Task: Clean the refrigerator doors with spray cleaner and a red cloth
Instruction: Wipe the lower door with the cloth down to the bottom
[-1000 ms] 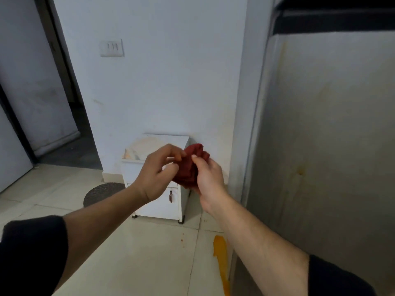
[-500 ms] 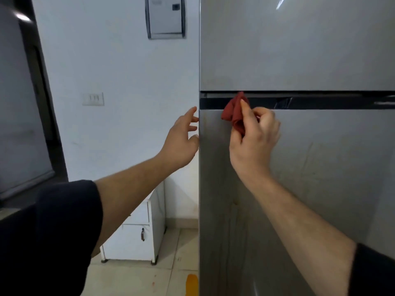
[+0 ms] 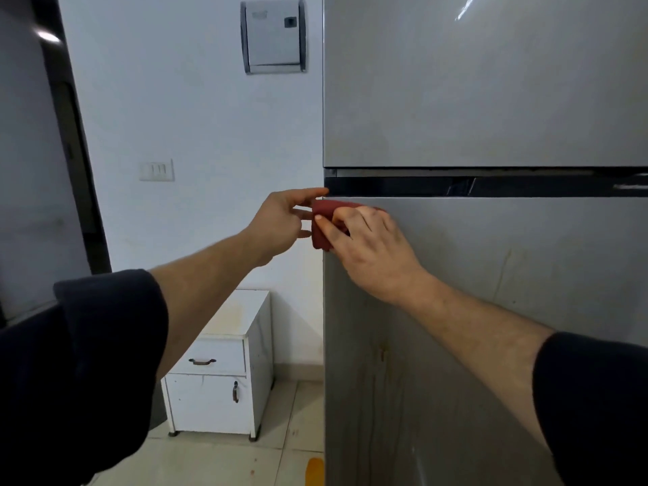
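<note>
The person stands close to a grey refrigerator, both arms raised in dark sleeves. The red cloth (image 3: pixel 321 236) is bunched up and pressed against the lower door (image 3: pixel 491 310), right at its eleven o'clock corner, just under the dark strip (image 3: pixel 403 186) that parts it from the upper door (image 3: pixel 473 82). The right hand (image 3: pixel 371 250) grips the cloth, its fingers (image 3: pixel 354 219) curled tight over the wad and the thumb clamped along its left side.

The left hand (image 3: pixel 280 219) sits at nine o'clock of the cloth, just beside the refrigerator's left edge. Its fingers (image 3: pixel 308 196) are stretched out and spread apart, holding nothing; the topmost one reaches the door's corner, and the lower ones end next to the cloth, though I cannot tell whether they touch it.

Brownish drip streaks (image 3: pixel 382 356) run down the lower door at six o'clock of the right hand. Down at seven o'clock from the hands a small white cabinet (image 3: pixel 224 363) stands on the tiled floor (image 3: pixel 224 461) against the wall. A switch plate (image 3: pixel 156 170) hangs at nine o'clock, a grey wall box (image 3: pixel 273 36) at twelve, and an orange stain (image 3: pixel 314 471) marks the floor by the refrigerator's foot.
</note>
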